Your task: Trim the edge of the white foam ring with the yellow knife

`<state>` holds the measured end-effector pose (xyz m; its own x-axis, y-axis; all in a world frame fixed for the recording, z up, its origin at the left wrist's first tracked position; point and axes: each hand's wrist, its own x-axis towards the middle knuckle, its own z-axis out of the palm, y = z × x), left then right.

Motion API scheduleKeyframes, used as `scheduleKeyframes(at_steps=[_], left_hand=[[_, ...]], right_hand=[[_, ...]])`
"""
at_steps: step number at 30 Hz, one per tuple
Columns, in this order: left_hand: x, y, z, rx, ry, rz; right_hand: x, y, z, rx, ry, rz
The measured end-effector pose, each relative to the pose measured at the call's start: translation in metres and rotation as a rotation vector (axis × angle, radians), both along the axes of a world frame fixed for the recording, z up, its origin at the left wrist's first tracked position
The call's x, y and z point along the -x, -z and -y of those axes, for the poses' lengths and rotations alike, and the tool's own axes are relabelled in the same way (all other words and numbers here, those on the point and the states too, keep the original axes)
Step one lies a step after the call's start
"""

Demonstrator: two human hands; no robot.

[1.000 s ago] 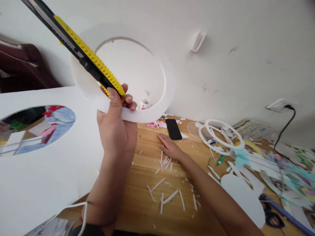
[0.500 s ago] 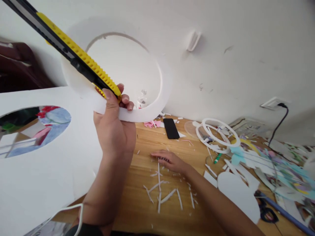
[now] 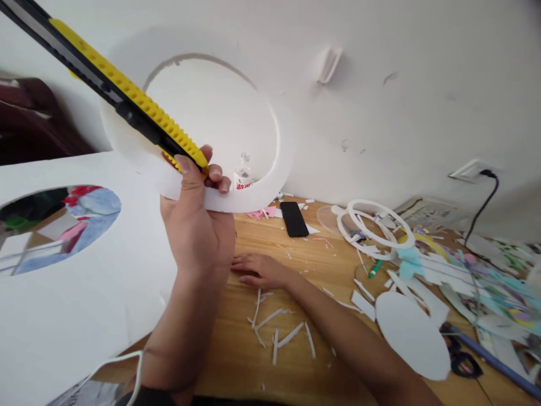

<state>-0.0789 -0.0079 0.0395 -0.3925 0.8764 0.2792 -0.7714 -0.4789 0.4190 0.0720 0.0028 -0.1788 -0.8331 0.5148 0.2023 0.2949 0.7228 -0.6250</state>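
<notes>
My left hand is raised and closed on a yellow and black utility knife, which slants up to the left. The same hand grips the lower rim of a white foam board sheet with a large round cut-out above and an oval one at left. My right hand lies low on the wooden table, palm down, its fingers stretched out toward the left. Thin white foam strips lie scattered just below it; whether the palm covers any is hidden.
A black phone lies near the wall, with a clear bottle behind the foam board. On the right are white rings, an oval white piece, a green marker, black-handled scissors and heaped coloured scraps.
My right hand has slid left across the table, and some strips near it have shifted left or out of sight. My left hand keeps its hold on the knife and foam board.
</notes>
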Motion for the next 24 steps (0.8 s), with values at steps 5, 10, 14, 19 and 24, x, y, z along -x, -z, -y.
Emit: scheduleKeyframes(at_steps=[5, 10, 14, 19, 24], left_hand=[[-0.001, 0.001, -0.001, -0.017, 0.011, -0.004], [-0.003, 0.000, -0.001, -0.015, 0.010, 0.011], [-0.005, -0.003, -0.001, -0.023, 0.020, 0.033], [-0.005, -0.002, -0.002, -0.027, 0.009, 0.028], [-0.002, 0.000, -0.005, -0.016, 0.025, 0.005]], right_hand=[[-0.017, -0.004, 0.024, 0.053, -0.081, -0.080], [-0.041, -0.013, 0.065, 0.167, -0.107, -0.159], [-0.072, -0.028, 0.094, 0.339, -0.071, -0.146], [-0.121, -0.023, 0.125, 0.146, 0.736, -0.043], [-0.159, 0.010, 0.183, -0.008, 1.219, 0.145]])
